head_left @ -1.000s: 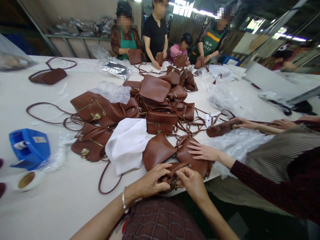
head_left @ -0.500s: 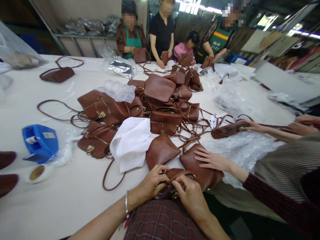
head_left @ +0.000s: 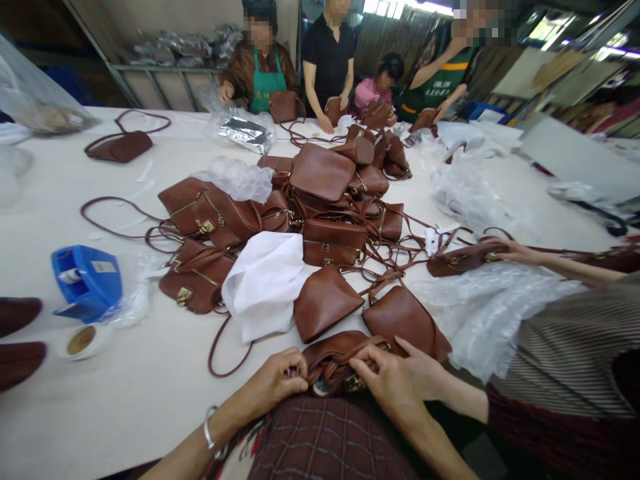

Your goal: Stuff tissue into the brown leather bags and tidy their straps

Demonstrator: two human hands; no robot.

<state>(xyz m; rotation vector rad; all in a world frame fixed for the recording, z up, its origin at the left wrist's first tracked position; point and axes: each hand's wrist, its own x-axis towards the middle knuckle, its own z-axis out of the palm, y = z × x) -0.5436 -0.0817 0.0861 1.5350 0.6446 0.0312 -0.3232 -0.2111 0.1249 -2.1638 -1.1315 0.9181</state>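
Observation:
A small brown leather handbag (head_left: 337, 350) lies at the table's front edge, against my lap, its straps bunched on top and brass hardware partly showing. My left hand (head_left: 280, 377) has curled fingers pinching the bag's left end. On the right side, my right hand (head_left: 383, 373) pinches the brown strap (head_left: 345, 363) between thumb and fingers. Just behind it, a co-worker's hand (head_left: 425, 370) reaches in from the right beside another brown bag (head_left: 405, 320). A pointed brown bag (head_left: 327, 303) and a white cloth-like sheet (head_left: 263, 287) lie beyond my hands.
A heap of brown handbags (head_left: 320, 173) with tangled straps covers the table's middle. A blue tape dispenser (head_left: 87, 283) and a tape roll (head_left: 83, 341) stand left. Clear plastic wrap (head_left: 500, 300) lies right, by a co-worker's other hand (head_left: 517, 253). Several people stand across the table.
My left hand has moved left from the bag's top to its left end. The co-worker's near hand has slid off the neighbouring bag toward my right hand.

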